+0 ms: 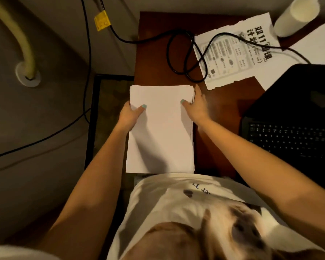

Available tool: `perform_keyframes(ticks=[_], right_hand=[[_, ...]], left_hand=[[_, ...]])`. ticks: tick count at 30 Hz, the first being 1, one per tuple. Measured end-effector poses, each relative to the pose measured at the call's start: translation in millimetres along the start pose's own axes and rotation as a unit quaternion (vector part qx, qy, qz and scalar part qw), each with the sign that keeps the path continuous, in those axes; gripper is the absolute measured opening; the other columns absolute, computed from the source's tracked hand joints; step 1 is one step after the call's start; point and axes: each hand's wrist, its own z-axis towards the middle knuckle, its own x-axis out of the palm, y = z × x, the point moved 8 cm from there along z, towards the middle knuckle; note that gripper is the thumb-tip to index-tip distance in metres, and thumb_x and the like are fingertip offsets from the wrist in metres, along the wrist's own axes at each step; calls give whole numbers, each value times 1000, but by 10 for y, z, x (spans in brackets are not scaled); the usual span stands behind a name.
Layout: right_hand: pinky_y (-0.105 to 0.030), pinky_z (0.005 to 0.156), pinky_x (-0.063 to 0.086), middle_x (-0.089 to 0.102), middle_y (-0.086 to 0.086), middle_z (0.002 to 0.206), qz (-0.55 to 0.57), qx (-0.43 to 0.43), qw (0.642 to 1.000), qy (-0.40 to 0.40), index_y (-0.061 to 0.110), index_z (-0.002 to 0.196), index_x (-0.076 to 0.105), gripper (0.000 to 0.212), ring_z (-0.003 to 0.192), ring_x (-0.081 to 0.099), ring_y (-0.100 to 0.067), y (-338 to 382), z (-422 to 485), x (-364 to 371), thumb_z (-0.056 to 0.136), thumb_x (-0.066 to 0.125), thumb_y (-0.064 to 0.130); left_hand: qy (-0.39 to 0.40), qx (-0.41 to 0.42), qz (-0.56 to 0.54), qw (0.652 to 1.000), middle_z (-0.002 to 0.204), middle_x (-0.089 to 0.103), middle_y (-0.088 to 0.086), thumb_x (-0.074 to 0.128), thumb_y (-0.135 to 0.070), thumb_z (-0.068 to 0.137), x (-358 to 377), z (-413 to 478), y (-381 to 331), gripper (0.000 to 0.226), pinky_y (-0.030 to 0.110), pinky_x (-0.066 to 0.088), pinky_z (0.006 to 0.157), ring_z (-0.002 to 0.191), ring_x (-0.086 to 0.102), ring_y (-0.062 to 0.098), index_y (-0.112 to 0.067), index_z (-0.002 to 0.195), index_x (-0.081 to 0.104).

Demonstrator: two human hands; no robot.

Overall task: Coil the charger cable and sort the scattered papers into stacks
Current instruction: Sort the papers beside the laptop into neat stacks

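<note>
Arms fwd, L hand [131, 115] & R hand [197, 108] pinch paper stack [162, 139] sides.

Only readable print you've got is on the white printed paper sheet with ragged edges [233, 53], far right on the brown wooden bench [154, 59]. The big black heading reads "双11" and "计划", rotated relative to your view; the bracketed characters beside it are too blurred. Its small body text and QR-style square are illegible. Yellow tag [101, 21] on the black cable [168, 51], dark lettering on the white T-shirt [158, 199], black laptop keyboard [289, 139]: can't read any.
</note>
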Motion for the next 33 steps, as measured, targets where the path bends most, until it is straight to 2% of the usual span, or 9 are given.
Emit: perform_keyframes(ticks=[2,4,7,13,19,21,24,28,33], right_hand=[[-27,106,36,45,-11,141,29,20,999,-9,9,148,26,71,126,47,-24,-145,-134,72,89,64,21],[-37,97,48,55,-11,129,23,62,998,-18,8,136,40,58,114,56,-25,-341,-284,131,88,65,26],[-48,93,50,55,-12,126,-47,101,994,-11,9,133,43,60,113,55,-32,-602,-553,267,85,57,41],[-49,99,47,50,-8,139,-31,104,994,0,15,146,26,84,122,51,-34,-746,-982,581,78,61,51],[-46,96,48,53,-14,128,-63,87,994,-3,10,131,47,52,117,52,-34,-592,-974,352,88,61,37],[-44,96,46,51,-14,127,-125,60,990,-17,9,124,52,42,119,47,-35,-439,-994,150,91,56,35],[-43,99,38,45,-13,134,-203,-19,978,-46,10,130,51,40,128,36,-35,-83,-1001,-271,95,51,31],[-43,102,36,41,-13,141,-268,-99,954,-93,15,143,40,50,131,32,-34,433,-950,-1055,97,49,32],[-39,101,35,49,-14,132,-313,-187,923,-123,12,133,52,41,127,39,-33,975,-644,-2186,96,50,31]], left_hand=[[9,-7,-1,1000,133,55,8,62,-36,92,-13,-122,176,55,37,46,97,120,54,27,-10,137,45],[4,-12,-2,1000,136,53,6,63,-41,90,-12,-285,402,62,41,45,102,122,53,26,-12,140,43],[-21,11,-22,999,139,50,-3,66,-43,88,-2,-551,652,70,40,39,108,126,48,19,-16,146,37],[-41,46,10,998,140,49,0,67,-40,86,73,-670,732,70,45,43,104,126,48,24,-23,145,33],[-21,43,14,999,137,51,6,63,-33,91,12,-672,621,63,33,42,92,124,50,27,-16,145,35],[-38,63,50,996,140,47,8,61,-35,92,-108,-682,413,64,37,44,95,125,49,29,-14,146,34],[-56,182,136,972,144,43,9,57,-32,95,-101,-769,-225,52,41,41,101,129,45,28,-13,141,43],[-2,370,218,903,133,54,11,59,-24,94,301,-902,-1351,39,37,39,101,124,49,28,-11,131,55],[19,473,250,845,126,61,10,59,-22,92,848,-1026,-2650,36,35,42,97,120,53,25,-11,126,59]])
